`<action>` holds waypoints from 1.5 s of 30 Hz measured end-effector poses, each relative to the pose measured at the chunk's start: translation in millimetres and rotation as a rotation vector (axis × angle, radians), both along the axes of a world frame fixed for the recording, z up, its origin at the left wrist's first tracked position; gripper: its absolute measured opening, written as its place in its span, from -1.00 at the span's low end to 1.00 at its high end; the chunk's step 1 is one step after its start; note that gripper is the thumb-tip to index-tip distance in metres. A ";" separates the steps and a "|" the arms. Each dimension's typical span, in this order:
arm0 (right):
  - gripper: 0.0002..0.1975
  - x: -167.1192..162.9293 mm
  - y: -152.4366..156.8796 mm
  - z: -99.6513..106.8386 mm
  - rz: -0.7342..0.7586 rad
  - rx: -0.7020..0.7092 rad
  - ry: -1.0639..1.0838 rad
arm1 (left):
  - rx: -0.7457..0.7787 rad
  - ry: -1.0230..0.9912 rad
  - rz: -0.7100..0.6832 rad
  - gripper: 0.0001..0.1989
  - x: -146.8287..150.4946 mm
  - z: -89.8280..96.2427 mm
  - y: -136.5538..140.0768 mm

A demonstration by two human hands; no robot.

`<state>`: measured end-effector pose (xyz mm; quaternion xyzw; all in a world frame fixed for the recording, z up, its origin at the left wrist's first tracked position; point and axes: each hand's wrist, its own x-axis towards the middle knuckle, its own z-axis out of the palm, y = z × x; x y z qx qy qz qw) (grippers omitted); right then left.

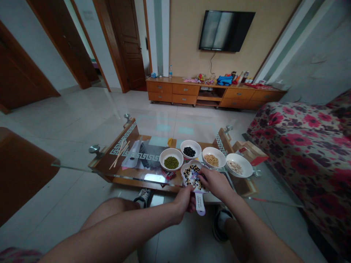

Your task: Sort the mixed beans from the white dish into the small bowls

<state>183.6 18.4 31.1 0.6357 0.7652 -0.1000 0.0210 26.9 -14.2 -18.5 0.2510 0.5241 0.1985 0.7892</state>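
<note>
Left hand (184, 200) clenched on white plastic scoop handle (200, 204) at near glass-table edge, right hand (215, 181) w/ fingertips pinched over mixed beans in the scoop's white bowl (192, 174), just below green-bean bowl (171, 159).

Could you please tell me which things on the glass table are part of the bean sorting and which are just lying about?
In use: mixed-bean bowl, left hand on its handle, right hand over it; green-bean bowl, black-bean bowl, soybean bowl, pale-bean bowl.

Lying about: chopsticks, cardboard box.
</note>
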 end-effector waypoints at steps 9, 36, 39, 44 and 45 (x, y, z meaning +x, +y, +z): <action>-0.73 0.3 0.1 -0.5 0.007 0.009 -0.001 | -0.004 -0.002 0.001 -0.60 0.4 -1.4 0.7; -0.73 51.1 -8.7 23.6 -0.197 0.090 0.238 | -0.022 0.001 0.003 -0.54 -2.6 4.1 -0.7; -0.76 41.1 -11.7 21.5 -0.131 0.001 0.239 | -0.017 -0.003 0.011 -0.56 -3.0 4.5 -1.6; -0.77 34.7 -13.2 21.1 -0.129 -0.055 0.227 | -0.025 -0.009 0.014 -0.59 -3.4 3.2 -2.7; -0.77 34.5 -13.6 21.6 -0.137 -0.061 0.224 | -0.026 -0.010 0.015 -0.59 -3.4 2.4 -2.7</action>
